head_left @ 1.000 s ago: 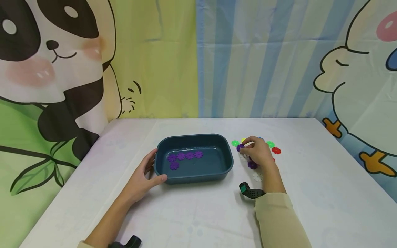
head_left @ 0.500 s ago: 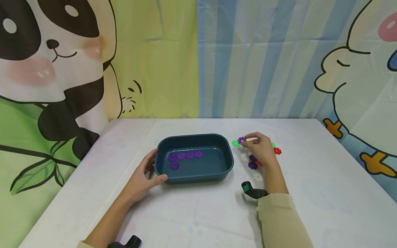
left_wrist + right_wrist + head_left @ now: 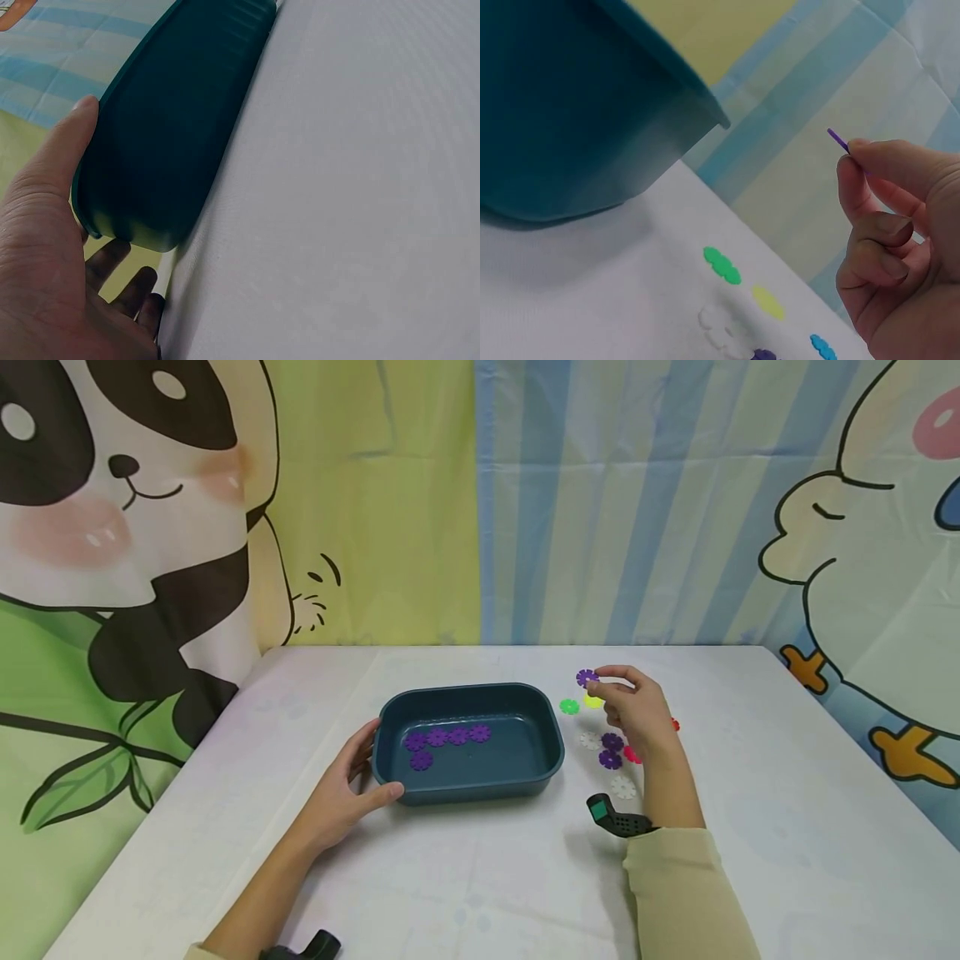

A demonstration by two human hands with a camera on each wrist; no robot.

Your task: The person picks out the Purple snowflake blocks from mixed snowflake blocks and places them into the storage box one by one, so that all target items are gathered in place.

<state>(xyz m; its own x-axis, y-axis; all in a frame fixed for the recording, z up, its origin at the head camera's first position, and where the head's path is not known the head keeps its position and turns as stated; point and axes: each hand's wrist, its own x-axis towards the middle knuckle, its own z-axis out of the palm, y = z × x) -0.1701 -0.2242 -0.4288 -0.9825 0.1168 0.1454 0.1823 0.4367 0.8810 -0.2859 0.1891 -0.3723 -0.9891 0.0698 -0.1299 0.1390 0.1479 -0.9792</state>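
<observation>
My right hand (image 3: 637, 706) is raised above the back right of the table and pinches a purple snowflake disc (image 3: 587, 678) between thumb and forefinger. The right wrist view shows this disc (image 3: 838, 140) edge-on. With its thumb at the near rim and fingers about the left end, my left hand (image 3: 348, 789) holds a dark teal plastic basin (image 3: 468, 792). In the left wrist view the thumb lies along the rim of the basin (image 3: 165, 127); the forefinger is mostly hidden. Several purple discs (image 3: 459, 737) lie flat on the basin floor.
Beneath and around my right hand lie loose discs: green (image 3: 569, 707), yellow (image 3: 593, 702), white (image 3: 623, 787), purple (image 3: 611, 760) and red (image 3: 632, 754). A blue disc (image 3: 823, 346) shows in the right wrist view. A printed curtain (image 3: 615, 502) hangs behind the white table (image 3: 480, 877).
My right hand has lifted the purple disc up and back, away from the loose discs, uncovering the yellow one. My left hand and the basin have stayed in place.
</observation>
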